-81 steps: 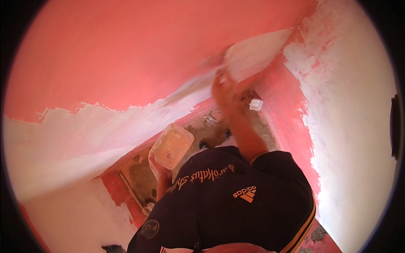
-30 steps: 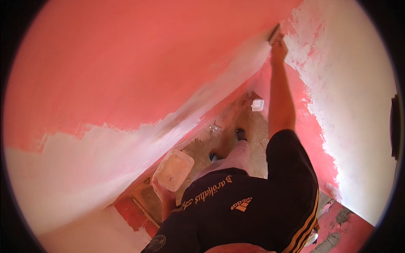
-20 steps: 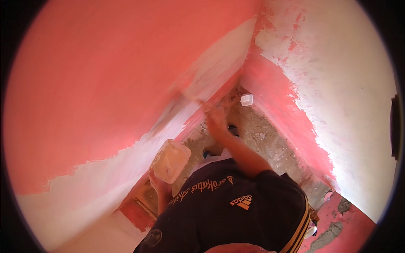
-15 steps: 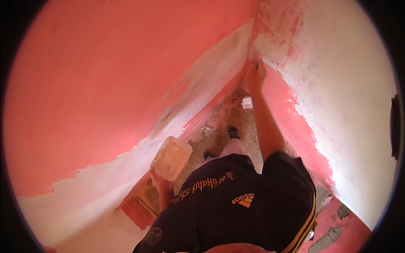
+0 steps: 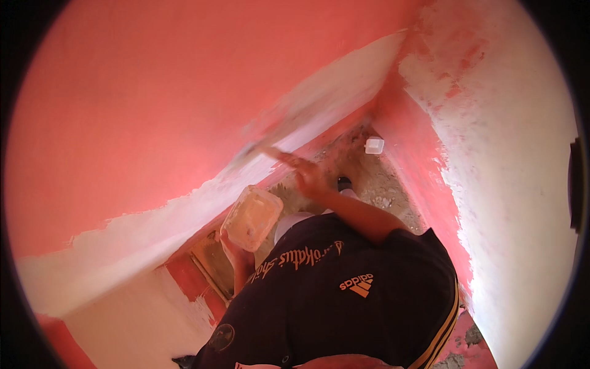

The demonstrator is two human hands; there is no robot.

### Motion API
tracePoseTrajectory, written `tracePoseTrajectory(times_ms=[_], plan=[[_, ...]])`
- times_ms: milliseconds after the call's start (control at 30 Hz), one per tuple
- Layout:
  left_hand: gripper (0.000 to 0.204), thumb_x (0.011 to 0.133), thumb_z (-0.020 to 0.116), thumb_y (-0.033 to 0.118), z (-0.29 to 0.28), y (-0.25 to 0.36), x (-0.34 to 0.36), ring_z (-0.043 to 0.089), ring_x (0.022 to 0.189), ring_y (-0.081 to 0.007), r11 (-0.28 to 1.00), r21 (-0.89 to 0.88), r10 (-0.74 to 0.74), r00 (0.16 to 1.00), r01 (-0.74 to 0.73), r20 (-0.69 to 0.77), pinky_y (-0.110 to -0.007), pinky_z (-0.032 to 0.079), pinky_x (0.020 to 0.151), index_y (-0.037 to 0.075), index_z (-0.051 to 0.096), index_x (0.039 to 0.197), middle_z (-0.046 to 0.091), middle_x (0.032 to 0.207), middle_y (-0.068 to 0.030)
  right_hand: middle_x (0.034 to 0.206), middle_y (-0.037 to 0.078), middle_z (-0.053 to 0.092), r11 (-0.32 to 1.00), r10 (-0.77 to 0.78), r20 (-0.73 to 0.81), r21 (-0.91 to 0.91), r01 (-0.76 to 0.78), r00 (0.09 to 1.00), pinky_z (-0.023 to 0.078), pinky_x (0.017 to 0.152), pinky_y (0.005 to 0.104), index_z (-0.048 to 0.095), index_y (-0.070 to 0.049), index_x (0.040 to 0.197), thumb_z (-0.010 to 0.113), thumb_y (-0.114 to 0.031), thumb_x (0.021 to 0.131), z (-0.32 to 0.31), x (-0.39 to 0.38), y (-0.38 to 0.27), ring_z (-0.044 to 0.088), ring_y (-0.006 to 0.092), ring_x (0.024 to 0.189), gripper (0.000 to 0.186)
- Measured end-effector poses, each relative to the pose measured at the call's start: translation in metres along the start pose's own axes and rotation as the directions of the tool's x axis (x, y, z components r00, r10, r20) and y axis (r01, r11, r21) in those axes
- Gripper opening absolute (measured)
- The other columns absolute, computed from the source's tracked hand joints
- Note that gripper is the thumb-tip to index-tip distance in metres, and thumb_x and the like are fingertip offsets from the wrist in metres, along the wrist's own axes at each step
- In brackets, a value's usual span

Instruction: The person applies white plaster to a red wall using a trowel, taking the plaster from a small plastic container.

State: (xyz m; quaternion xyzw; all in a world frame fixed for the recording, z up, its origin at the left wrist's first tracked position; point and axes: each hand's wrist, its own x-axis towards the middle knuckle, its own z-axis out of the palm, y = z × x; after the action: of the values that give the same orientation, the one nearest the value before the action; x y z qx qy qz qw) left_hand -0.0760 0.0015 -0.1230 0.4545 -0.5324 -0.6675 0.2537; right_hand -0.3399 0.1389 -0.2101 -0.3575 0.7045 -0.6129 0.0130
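Observation:
My left hand [image 5: 235, 251] grips the near left side of a translucent rectangular plastic tub [image 5: 251, 220]. The tub's open top faces up, with pale residue on its walls. My right hand [image 5: 312, 179] reaches across to the left, closed round what looks like a paintbrush [image 5: 278, 155], blurred by motion. Its tip points at the left wall [image 5: 153, 123], by the border between the red paint and a whitish band; I cannot tell whether it touches. Some of my right fingers are hidden by the angle.
On the right stands another wall [image 5: 516, 154], whitish above and red below, meeting the left wall in a corner. A small white container [image 5: 374, 146] sits on the dirty floor [image 5: 369, 172] near that corner. My shoe [image 5: 344, 183] is just short of it.
My right hand has swung from the corner by the right wall leftward and nearer, to the left wall beyond the tub. The tub stays in my left hand, nearly in place.

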Motion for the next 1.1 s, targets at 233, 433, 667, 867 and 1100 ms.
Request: tracePoseTrajectory(times_ms=[233, 433, 667, 867, 1100], plan=[[0.045, 0.104, 0.042, 0.036, -0.054, -0.007, -0.001, 0.062, 0.116, -0.0258, 0.995, -0.051, -0.089, 0.996, 0.088, -0.006, -0.038, 0.052, 0.097, 0.004, 0.056, 0.133, 0.062, 0.129, -0.0104, 0.115, 0.018, 0.066, 0.89, 0.388, -0.649, 0.077, -0.45, 0.655, 0.049, 0.091, 0.037, 0.055, 0.003, 0.136, 0.045, -0.024, 0.108, -0.149, 0.087, 0.126, 0.062, 0.0243, 0.1, 0.041], [0.047, 0.102, 0.044, 0.037, -0.109, 0.016, 0.001, 0.062, 0.119, -0.0267, 0.999, -0.05, -0.003, 0.998, 0.006, 0.062, -0.039, 0.052, 0.098, 0.003, 0.057, 0.134, 0.063, 0.129, -0.011, 0.113, 0.018, 0.069, 0.824, 0.554, -0.569, 0.273, -0.496, 0.607, 0.048, 0.095, 0.0389, 0.063, 0.003, 0.126, 0.049, -0.019, 0.104, -0.005, 0.063, 0.071, 0.065, 0.0266, 0.106, 0.035], [0.053, 0.103, 0.047, 0.041, -0.172, 0.011, 0.028, 0.056, 0.128, -0.028, 0.893, -0.445, -0.001, 0.989, 0.069, 0.151, -0.043, 0.047, 0.108, 0.004, 0.053, 0.139, 0.06, 0.136, -0.0117, 0.106, 0.007, 0.065, 0.99, 0.127, -0.129, -0.046, -0.134, 0.984, 0.051, 0.083, 0.032, 0.061, 0.0, 0.126, 0.057, -0.01, 0.102, 0.157, -0.073, -0.024, 0.061, 0.0175, 0.091, 0.027], [0.05, 0.102, 0.051, 0.035, -0.205, 0.021, 0.046, 0.05, 0.134, -0.0282, 0.739, -0.648, 0.024, 0.953, 0.185, 0.3, -0.046, 0.045, 0.109, 0.012, 0.042, 0.145, 0.054, 0.142, -0.0107, 0.096, 0.002, 0.062, 0.84, 0.379, -0.198, 0.484, -0.246, 0.904, 0.05, 0.077, 0.0235, 0.055, -0.002, 0.124, 0.056, -0.009, 0.103, 0.11, -0.053, -0.139, 0.06, 0.011, 0.088, 0.022], [0.039, 0.102, 0.054, 0.032, -0.209, 0.027, 0.051, 0.061, 0.115, -0.0213, 0.758, -0.612, -0.072, 0.962, 0.225, 0.265, -0.041, 0.054, 0.096, 0.007, 0.052, 0.133, 0.061, 0.123, -0.0079, 0.104, 0.016, 0.072, 0.955, -0.191, 0.537, -0.092, 0.282, 0.822, 0.053, 0.09, 0.0422, 0.068, -0.003, 0.118, 0.065, -0.013, 0.094, 0.137, -0.029, -0.263, 0.069, 0.0298, 0.096, 0.026]])
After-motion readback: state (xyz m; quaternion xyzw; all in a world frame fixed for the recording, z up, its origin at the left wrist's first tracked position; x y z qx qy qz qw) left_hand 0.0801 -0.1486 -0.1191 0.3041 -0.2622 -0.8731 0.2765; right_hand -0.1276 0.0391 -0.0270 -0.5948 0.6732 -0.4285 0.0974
